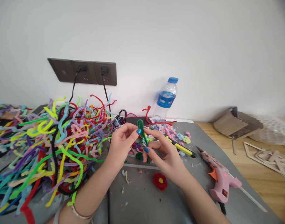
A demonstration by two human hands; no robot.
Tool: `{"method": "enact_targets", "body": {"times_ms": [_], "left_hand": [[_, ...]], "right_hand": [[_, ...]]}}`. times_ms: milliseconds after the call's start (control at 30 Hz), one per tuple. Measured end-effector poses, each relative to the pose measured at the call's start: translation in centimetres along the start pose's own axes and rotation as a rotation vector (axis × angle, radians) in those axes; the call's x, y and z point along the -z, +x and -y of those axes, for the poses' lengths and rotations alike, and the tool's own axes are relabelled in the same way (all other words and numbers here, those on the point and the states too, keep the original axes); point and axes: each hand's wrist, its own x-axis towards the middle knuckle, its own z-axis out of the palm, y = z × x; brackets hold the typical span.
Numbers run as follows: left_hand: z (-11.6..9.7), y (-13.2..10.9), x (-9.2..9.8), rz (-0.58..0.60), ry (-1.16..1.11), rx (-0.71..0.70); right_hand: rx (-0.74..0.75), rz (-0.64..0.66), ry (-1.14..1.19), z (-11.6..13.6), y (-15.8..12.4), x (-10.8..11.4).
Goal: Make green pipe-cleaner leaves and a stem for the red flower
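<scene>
Between my hands is a dark green pipe cleaner (142,133), bent into a narrow loop at its top. My left hand (124,141) pinches it near the upper end with thumb and fingertips. Lower down, my right hand (164,151) grips the same piece with thumb and fingers, its lower end partly hidden. A red pipe-cleaner flower (160,181) with a yellow centre lies on the grey mat (142,199) below my right hand. Small pastel pipe-cleaner pieces (167,130) are scattered behind my hands.
A large tangle of coloured pipe cleaners (70,146) covers the left side. On the right lie a pink glue gun (222,177) and a yellow utility knife (183,148). A water bottle (166,99) leans against the wall. Wooden cut-outs (268,157) rest at far right; cords hang from sockets (83,72).
</scene>
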Motion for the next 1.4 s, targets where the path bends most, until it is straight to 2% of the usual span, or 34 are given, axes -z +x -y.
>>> {"method": "enact_targets", "body": {"times_ms": [333,533,833,1067,1233,1400], "left_hand": [[0.1,0.0,0.2,-0.004,0.051,-0.043],[0.0,0.1,0.1,-0.047,0.067,-0.067],[-0.1,0.2,0.0,-0.109,0.059,0.017],[-0.1,0.1,-0.1,-0.026,0.077,0.123],[-0.3,0.1,-0.2,0.038,0.08,0.089],[-0.1,0.0,-0.1,0.076,0.04,0.109]], "right_hand": [[-0.038,0.0,0.068,0.3,0.1,0.3],[-0.128,-0.147,0.257,0.3,0.6,0.4],[-0.213,-0.296,0.398,0.0,1.1,1.0],[-0.355,-0.167,0.466,0.3,1.3,1.1],[-0.377,-0.051,0.559,0.1,1.3,0.8],[-0.384,-0.008,0.588,-0.1,1.2,0.7]]}}
